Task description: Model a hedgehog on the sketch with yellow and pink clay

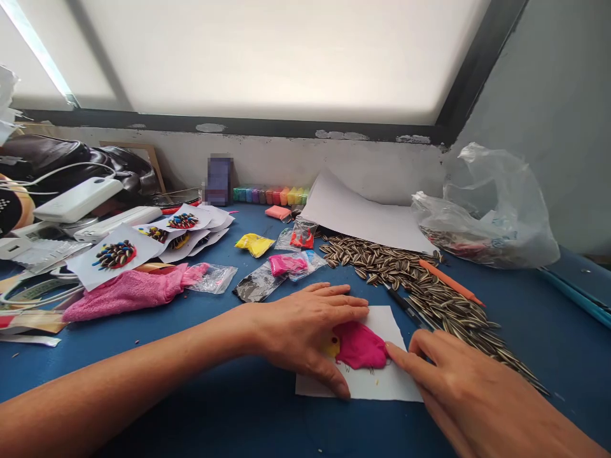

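A small sheet of white paper (312,385) lies on the blue table, with flattened magenta modelling clay (361,346) on it. A bit of yellow clay (331,345) with a dark red dot adjoins the magenta at its left. Short pencil marks show below the clay. My left hand (305,334) lies spread on the paper, thumb at its lower edge, covering the left part of it. With its index finger stretched out, my right hand (449,375) touches the right edge of the magenta clay; its other fingers are partly curled and nothing shows in them.
A heap of sunflower seeds (458,305) spreads to the right, with an orange stick-like tool (451,283) and a dark pen (405,305) on it. Behind are clay packets (255,244) and a plastic bag (496,222). Seed-decorated cards (90,277) and a pink cloth (128,292) lie left.
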Tool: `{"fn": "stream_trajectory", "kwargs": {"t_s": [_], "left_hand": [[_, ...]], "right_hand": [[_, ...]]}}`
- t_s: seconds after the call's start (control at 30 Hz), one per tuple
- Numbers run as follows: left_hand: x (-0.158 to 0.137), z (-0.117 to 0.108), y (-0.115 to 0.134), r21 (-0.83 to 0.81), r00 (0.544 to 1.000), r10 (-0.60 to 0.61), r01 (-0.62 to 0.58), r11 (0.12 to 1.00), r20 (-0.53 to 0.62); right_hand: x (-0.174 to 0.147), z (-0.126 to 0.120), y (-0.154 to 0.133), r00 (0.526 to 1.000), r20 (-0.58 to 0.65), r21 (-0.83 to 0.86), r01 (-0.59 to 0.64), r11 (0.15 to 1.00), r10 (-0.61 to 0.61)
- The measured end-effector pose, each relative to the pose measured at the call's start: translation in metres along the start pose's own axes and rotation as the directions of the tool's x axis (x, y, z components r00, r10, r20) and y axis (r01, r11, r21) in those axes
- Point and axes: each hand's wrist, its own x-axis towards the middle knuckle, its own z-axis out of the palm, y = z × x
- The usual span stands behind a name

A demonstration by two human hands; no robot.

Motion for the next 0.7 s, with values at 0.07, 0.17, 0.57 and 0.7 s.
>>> {"fn": "stream_trajectory", "kwargs": {"t_s": [0.07,0.17,0.57,0.7], "left_hand": [[-0.0001,0.0003,-0.0017,0.020,1.000,-0.018,0.018,1.000,0.016],[0.0001,-0.0004,-0.0024,0.045,0.999,-0.035,0.033,0.998,0.034],[-0.0014,-0.0026,-0.0004,0.065,0.997,-0.046,0.042,0.997,0.063],[-0.0017,-0.0030,-0.0003,0.072,0.998,-0.036,0.032,0.997,0.057]], "right_hand": [[-0.0003,-0.0012,0.0016,0.999,-0.023,-0.028,0.021,0.999,-0.022],[-0.0017,-0.0026,0.0043,0.998,-0.054,-0.089,0.005,0.996,-0.010],[-0.0003,0.0015,0.0000,0.994,-0.048,-0.173,0.093,0.981,-0.102],[-0.0055,0.0053,0.0015,0.991,-0.026,-0.182,0.125,0.975,-0.132]]}}
